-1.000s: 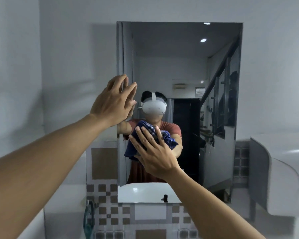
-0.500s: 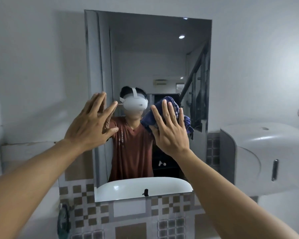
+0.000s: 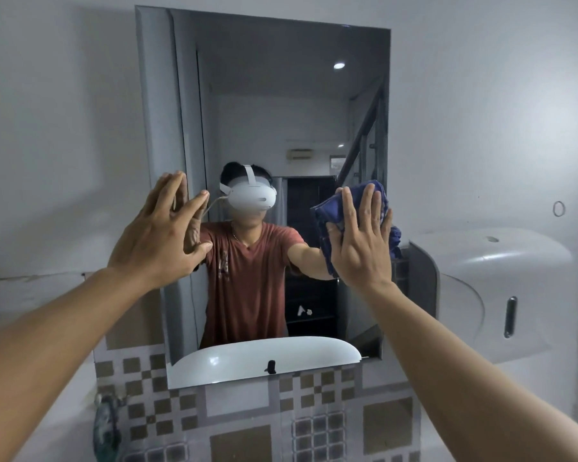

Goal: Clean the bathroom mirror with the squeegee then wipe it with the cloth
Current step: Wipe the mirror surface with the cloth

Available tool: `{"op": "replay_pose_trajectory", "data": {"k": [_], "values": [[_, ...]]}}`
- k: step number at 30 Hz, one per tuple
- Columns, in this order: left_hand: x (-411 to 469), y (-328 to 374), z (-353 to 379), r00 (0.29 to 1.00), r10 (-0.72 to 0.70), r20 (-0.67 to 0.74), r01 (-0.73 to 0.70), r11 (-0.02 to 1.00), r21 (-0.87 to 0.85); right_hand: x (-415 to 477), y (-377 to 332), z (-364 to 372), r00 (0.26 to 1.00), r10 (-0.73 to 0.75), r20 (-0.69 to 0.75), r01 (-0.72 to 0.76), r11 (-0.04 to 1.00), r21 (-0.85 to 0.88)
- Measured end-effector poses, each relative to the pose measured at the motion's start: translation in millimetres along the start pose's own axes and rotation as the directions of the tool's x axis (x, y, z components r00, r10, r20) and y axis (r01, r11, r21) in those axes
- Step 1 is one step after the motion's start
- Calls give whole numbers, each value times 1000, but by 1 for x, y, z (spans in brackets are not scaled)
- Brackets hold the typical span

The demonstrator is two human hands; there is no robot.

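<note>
Mirror [image 3: 281, 105]: a tall rectangular pane fixed to a pale wall [image 3: 57, 111], its lower edge sitting just above a band of brown-and-grey checked tiles [image 3: 317, 425]. The glass reflects a person in a red shirt, a white basin and a dark doorway.

Cloth [image 3: 334, 211]: dark blue, bunched, pressed flat against the glass at the mirror's right edge, about mid-height. Part of it shows above and to the left of the right hand [image 3: 361, 248]; a small fold also protrudes past the mirror edge on the right.

Right hand: palm toward the glass, fingers [image 3: 369, 208] extended, pointing up and held close together. The cloth is trapped between palm and mirror rather than gripped in a fist.

Left hand [image 3: 157, 241]: raised at the mirror's left edge, at about the same height as the right hand. Its fingers [image 3: 171, 191] are spread and slightly curved, with the tips at the glass next to the bevelled border. It holds nothing.

Both forearms reach in from the bottom corners of the view.

White wall-mounted dispenser [image 3: 488, 285]: located just right of the mirror, with a narrow vertical slot on its front.

Squeegee: cannot be identified in this view.
</note>
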State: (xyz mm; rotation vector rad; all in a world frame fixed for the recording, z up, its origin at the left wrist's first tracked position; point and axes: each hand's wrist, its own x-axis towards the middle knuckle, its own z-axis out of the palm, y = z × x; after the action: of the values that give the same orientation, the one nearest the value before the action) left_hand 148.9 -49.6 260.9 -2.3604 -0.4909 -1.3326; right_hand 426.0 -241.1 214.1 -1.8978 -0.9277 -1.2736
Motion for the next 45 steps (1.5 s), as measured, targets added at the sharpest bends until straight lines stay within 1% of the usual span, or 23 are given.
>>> {"op": "replay_pose_trajectory", "data": {"k": [3,7,12,17,20,23,27,31,33,37,41,42,45], "values": [[2,1,1,999,30,-18,-30,999,15,-18,7,4,999,44,20,-44,999,2],[2,-1,1,999,48,-14,-48,999,22,-45,14,11,996,65,60,-65,998,-1],[2,-1,-1,998,61,-3,-61,997,47,-80,3,19,989,83,123,-91,994,60],[4,-3,-3,995,103,-1,-102,988,112,-92,-23,26,984,153,93,-154,988,-1],[8,-3,-1,995,96,-34,-92,991,101,-91,-38,27,989,130,73,-129,992,-12],[15,-4,-1,994,96,-59,-89,990,107,-89,-54,32,997,52,64,-48,997,-61],[20,-5,2,996,86,-31,-81,987,136,-85,-82,39,992,-111,64,116,990,-75],[21,-6,-1,996,86,-23,-82,986,145,-82,-119,47,967,-254,16,255,966,-47],[23,-9,-5,994,102,-29,-96,982,163,-82,-136,51,947,-322,21,322,946,-42],[29,-17,-12,988,152,-20,-145,969,200,-86,-161,58,898,-440,15,440,898,-6],[30,-17,-14,991,136,-12,-131,973,190,-92,-179,66,852,-524,-1,524,852,14],[30,-17,-15,990,138,-11,-133,972,194,-93,-183,67,830,-558,11,557,830,14],[30,-18,-15,990,143,-5,-140,970,197,-98,-192,70,727,-685,48,685,728,27]]}}
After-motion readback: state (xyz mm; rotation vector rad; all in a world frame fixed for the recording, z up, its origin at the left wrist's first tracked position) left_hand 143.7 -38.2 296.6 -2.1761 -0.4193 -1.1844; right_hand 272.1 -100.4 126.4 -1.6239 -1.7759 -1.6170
